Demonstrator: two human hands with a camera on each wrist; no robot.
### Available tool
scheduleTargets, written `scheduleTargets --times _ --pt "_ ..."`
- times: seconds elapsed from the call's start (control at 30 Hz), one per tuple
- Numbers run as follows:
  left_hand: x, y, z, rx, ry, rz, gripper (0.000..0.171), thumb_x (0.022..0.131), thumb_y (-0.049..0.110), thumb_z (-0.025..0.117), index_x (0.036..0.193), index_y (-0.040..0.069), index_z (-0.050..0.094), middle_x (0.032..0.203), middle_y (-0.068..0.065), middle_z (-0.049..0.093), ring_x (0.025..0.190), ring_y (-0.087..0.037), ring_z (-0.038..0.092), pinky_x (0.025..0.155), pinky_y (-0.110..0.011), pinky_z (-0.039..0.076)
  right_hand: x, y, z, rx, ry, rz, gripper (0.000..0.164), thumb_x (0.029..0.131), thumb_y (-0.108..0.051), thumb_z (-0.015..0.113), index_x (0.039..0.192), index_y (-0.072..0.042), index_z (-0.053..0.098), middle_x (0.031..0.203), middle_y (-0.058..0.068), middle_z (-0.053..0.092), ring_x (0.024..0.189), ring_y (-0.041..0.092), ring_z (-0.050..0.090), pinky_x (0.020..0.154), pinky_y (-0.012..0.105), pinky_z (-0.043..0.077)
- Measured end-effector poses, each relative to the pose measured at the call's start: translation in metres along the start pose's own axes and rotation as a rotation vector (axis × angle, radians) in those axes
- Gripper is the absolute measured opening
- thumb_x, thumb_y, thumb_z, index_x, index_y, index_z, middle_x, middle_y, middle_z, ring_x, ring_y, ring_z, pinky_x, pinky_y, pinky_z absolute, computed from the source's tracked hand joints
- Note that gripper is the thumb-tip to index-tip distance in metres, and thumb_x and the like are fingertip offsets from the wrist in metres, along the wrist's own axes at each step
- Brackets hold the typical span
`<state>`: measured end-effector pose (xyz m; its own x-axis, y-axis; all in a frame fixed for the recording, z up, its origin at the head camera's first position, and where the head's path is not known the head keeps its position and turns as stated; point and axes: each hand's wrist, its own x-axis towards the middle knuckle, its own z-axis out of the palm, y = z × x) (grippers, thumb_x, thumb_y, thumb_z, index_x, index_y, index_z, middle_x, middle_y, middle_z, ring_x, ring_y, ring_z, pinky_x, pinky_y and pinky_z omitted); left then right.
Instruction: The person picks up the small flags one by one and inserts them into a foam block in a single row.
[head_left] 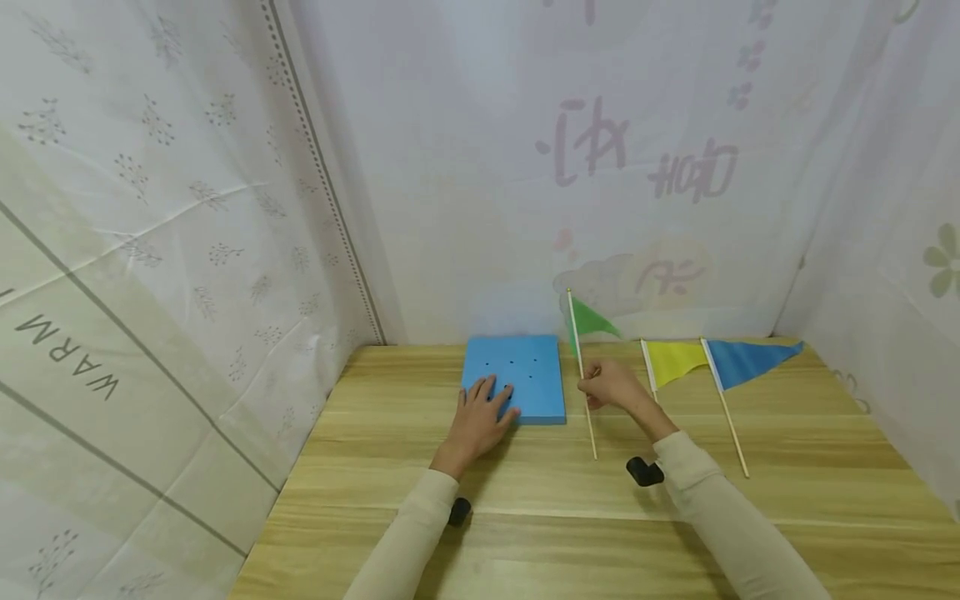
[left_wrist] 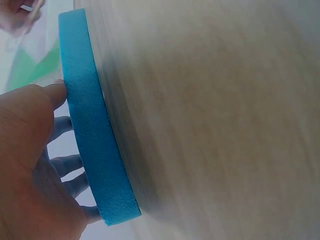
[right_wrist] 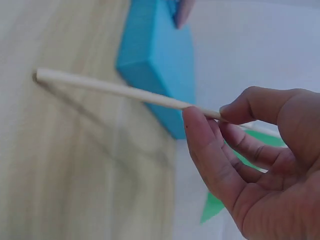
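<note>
Left hand (head_left: 477,423) lies spread on the blue block (head_left: 546,396), grip relaxed, nothing grasped, presumably to steady it. Right hand (head_left: 611,385) pinches the stick (head_left: 591,427) of the green flag (head_left: 591,318) about midway, cloth end up, just right of the block, likely to leave the lower end free; can't tell if that end touches the desk (head_left: 555,550). Left fingers cover part of the block's holed top. Yellow flag (head_left: 673,363) and blue flag (head_left: 750,362) lie farther right; right forearm (head_left: 720,508) side hides some yellow-flag stick. Printed curtain (head_left: 465,183) behind.
</note>
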<state>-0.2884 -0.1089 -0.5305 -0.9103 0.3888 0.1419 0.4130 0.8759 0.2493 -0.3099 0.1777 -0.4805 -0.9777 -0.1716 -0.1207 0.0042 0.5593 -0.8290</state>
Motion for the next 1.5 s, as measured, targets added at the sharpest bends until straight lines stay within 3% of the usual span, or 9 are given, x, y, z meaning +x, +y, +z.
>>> scheduleTargets --times 0.17,0.37,0.6,0.83,1.17,1.5 --pt "-0.001 -0.002 0.0 -0.029 -0.006 -0.003 0.058 0.111 0.045 0.055 0.16 0.015 0.051 0.17 -0.023 0.036 0.157 -0.045 0.032 0.121 -0.076 0.028 0.009 -0.019 0.0 -0.019 0.042 -0.089 0.013 0.102 -0.01 0.064 0.095 0.001 0.061 0.09 0.018 0.072 0.074 0.027 0.078 0.08 0.05 0.067" --pt "-0.002 -0.003 -0.001 -0.032 -0.021 -0.006 0.058 0.111 0.045 0.056 0.161 0.017 0.05 0.171 -0.022 0.035 0.158 -0.046 0.032 0.123 -0.076 0.025 0.018 -0.051 0.005 -0.023 0.125 -0.198 0.01 0.101 -0.012 0.065 0.099 -0.002 0.064 0.091 0.015 0.072 0.086 0.04 0.078 0.073 0.041 0.066" --pt "-0.001 -0.003 0.0 -0.021 -0.012 -0.01 0.058 0.111 0.046 0.055 0.161 0.019 0.051 0.171 -0.022 0.035 0.158 -0.045 0.033 0.122 -0.077 0.026 0.039 -0.087 0.019 -0.042 0.219 -0.281 0.009 0.1 -0.014 0.065 0.1 -0.005 0.065 0.093 0.014 0.075 0.084 0.035 0.079 0.067 0.031 0.061" --pt "0.002 -0.001 -0.001 -0.025 -0.018 -0.014 0.057 0.11 0.046 0.056 0.16 0.019 0.052 0.171 -0.021 0.036 0.157 -0.045 0.034 0.121 -0.078 0.027 0.065 -0.111 0.04 -0.096 0.281 -0.335 0.007 0.101 -0.016 0.065 0.101 -0.009 0.068 0.099 0.012 0.078 0.091 0.028 0.076 0.071 0.035 0.057" --pt "0.004 0.003 -0.003 -0.005 -0.021 -0.004 0.056 0.11 0.047 0.056 0.16 0.021 0.052 0.171 -0.019 0.036 0.156 -0.043 0.035 0.121 -0.076 0.029 0.092 -0.123 0.071 -0.071 0.285 -0.397 0.009 0.104 -0.013 0.066 0.107 -0.006 0.07 0.106 0.014 0.076 0.103 0.03 0.074 0.089 0.045 0.061" --pt "0.001 0.002 -0.003 -0.02 -0.004 0.009 0.054 0.11 0.044 0.058 0.158 0.02 0.055 0.17 -0.021 0.038 0.155 -0.045 0.036 0.12 -0.078 0.029 0.102 -0.119 0.091 -0.096 0.31 -0.464 0.008 0.102 -0.009 0.066 0.106 -0.003 0.071 0.101 0.014 0.076 0.098 0.03 0.076 0.088 0.043 0.063"
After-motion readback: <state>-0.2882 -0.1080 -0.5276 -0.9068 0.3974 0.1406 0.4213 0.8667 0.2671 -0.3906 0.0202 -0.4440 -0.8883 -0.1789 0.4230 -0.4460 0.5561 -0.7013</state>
